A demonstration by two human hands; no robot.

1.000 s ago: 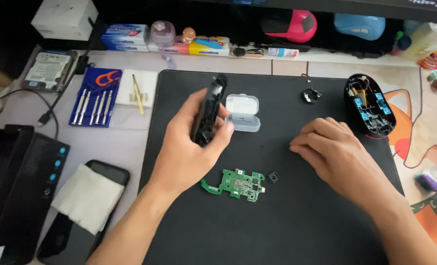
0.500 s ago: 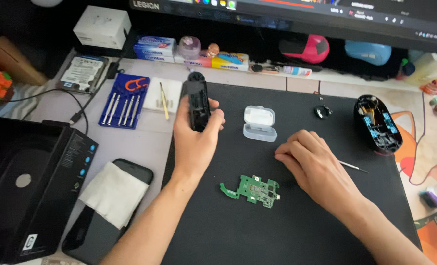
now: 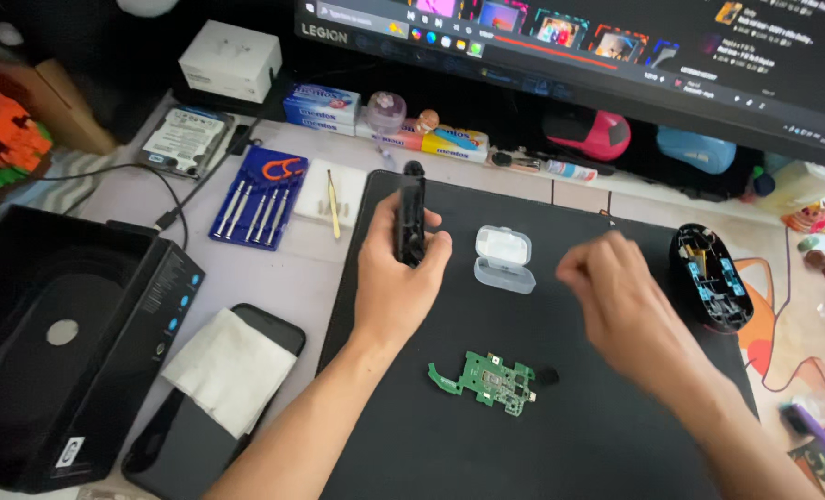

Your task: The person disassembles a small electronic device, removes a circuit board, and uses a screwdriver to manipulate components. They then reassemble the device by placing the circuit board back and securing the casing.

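My left hand (image 3: 389, 278) grips a black mouse shell (image 3: 410, 218) and holds it upright, edge-on, over the far left part of the black mat (image 3: 570, 444). My right hand (image 3: 616, 287) hovers blurred above the mat with its fingers curled; whether it holds anything is unclear. A green circuit board (image 3: 491, 380) lies on the mat between my arms, with a small black part (image 3: 547, 376) beside it. A small clear plastic case (image 3: 505, 259) sits between my hands. The opened mouse base (image 3: 711, 278) rests at the mat's right edge.
A blue screwdriver set (image 3: 260, 199) and a hard drive (image 3: 183, 139) lie left of the mat. An open black box (image 3: 61, 343) and a white cloth (image 3: 227, 370) on a dark phone sit at the near left. A monitor (image 3: 616, 46) stands behind.
My right hand has lifted off the mat and moved right. My left hand has turned the shell edge-on and kept it raised. The view has shifted closer.
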